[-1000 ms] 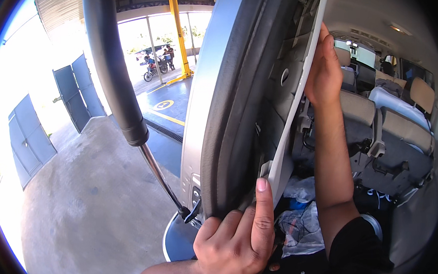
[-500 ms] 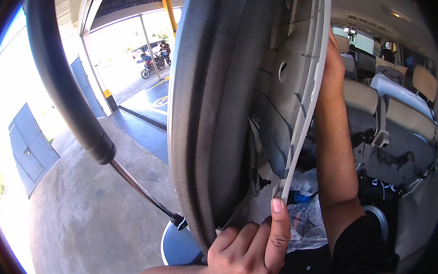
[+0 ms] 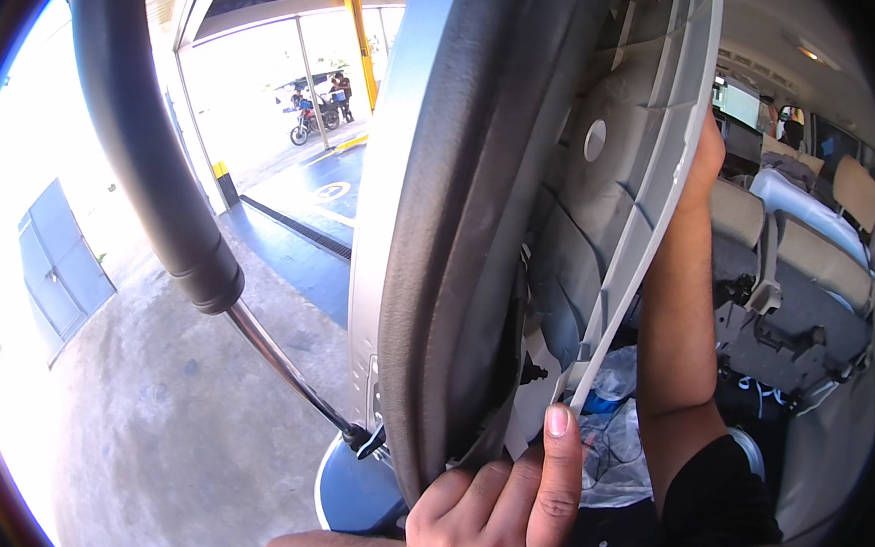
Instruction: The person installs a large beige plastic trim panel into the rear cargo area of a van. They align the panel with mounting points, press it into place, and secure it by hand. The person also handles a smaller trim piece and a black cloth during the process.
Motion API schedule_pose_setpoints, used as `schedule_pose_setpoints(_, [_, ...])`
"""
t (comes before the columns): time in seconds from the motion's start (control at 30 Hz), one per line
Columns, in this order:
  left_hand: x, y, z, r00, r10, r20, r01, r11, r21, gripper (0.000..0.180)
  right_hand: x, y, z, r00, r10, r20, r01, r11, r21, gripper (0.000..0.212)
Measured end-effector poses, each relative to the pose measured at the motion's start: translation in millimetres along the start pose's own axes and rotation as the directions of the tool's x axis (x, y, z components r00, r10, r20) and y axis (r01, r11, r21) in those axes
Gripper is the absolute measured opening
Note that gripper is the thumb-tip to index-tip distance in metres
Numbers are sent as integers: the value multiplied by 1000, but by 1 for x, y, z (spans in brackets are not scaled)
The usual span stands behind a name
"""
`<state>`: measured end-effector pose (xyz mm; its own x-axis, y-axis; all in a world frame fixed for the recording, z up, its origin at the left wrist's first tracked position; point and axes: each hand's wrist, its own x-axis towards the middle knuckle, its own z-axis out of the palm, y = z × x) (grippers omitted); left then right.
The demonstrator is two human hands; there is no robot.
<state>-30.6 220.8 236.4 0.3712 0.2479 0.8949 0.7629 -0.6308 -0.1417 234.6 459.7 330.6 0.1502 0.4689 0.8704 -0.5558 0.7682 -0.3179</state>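
A grey plastic trim panel (image 3: 642, 176), its ribbed inner side showing, stands tilted away from the car's rear pillar. Between it and the bodywork runs a dark rubber door seal (image 3: 455, 232). At the panel's lower end, my left hand (image 3: 502, 505) has its fingers curled and its thumb raised against the panel's edge; the fingertips are out of sight. My right hand (image 3: 703, 162) reaches up along the panel's cabin side, and its fingers are hidden behind the panel. A gap with a bare light-coloured surface shows above my left hand.
A gas strut (image 3: 179, 229) slants down at the left to the body beside a blue-grey rounded part (image 3: 356, 494). Folded seats (image 3: 768, 263) and clear plastic sheeting (image 3: 614, 453) lie inside the car. Beyond are a concrete floor (image 3: 187, 429) and a motorbike (image 3: 313, 121).
The trim panel's upper part has swung rightward, away from the pillar, and more of its inner side shows. My right hand has moved right with it. The whole view has shifted slightly.
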Motion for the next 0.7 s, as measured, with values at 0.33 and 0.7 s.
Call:
schedule_pose_setpoints(0.33, [-13,0,8,1000,18,0,-18,999,-44,61,-1,-4,-7,997,44,59,-39,996,-86,49])
schedule_pose_setpoints(0.7, [0,3,0,995,-41,96,49,996,-80,56,1,-4,-8,998,-14,-65,5,990,-140,49])
